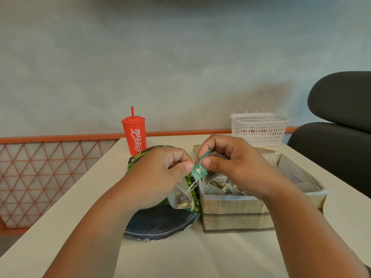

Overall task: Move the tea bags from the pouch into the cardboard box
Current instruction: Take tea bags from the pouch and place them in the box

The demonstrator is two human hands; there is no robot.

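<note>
Since the translucent pyramid tea bag (pixel 181 197) dangles over the green-and-black foil pouch (pixel 160 223), its teal paper tag (pixel 197 170) looks snagged: the left hand (pixel 160 173) at nine o'clock and the right hand (pixel 236 169) at three both pinch it, likely freeing it for the open cardboard box (pixel 230 209) alongside.

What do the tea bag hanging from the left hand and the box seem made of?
Tea bag: sheer mesh, probably nylon or similar; the leaves show through. Cardboard box: matte card, apparently; flat folded walls with faded printed bands.
</note>
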